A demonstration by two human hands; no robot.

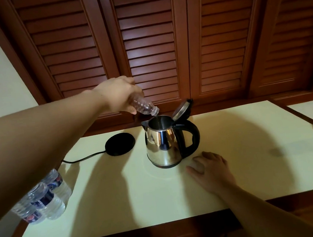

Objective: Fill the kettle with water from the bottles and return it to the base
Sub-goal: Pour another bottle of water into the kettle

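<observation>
Bottle [144, 106] tilted in left hand [117, 95] grip, mouth over kettle [164, 142]

Left arm stretched toward 12 o'clock, left hand [119, 95] curled in a grip, knuckles up. Right hand [211, 167] at 4 o'clock, palm down, fingers loosely bent.

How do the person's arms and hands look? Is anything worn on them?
Both forearms are bare as far as the view shows, with no sleeves. No watch, bracelet or glove shows on the left hand or the right hand. No ring shows on the visible fingers.
</observation>
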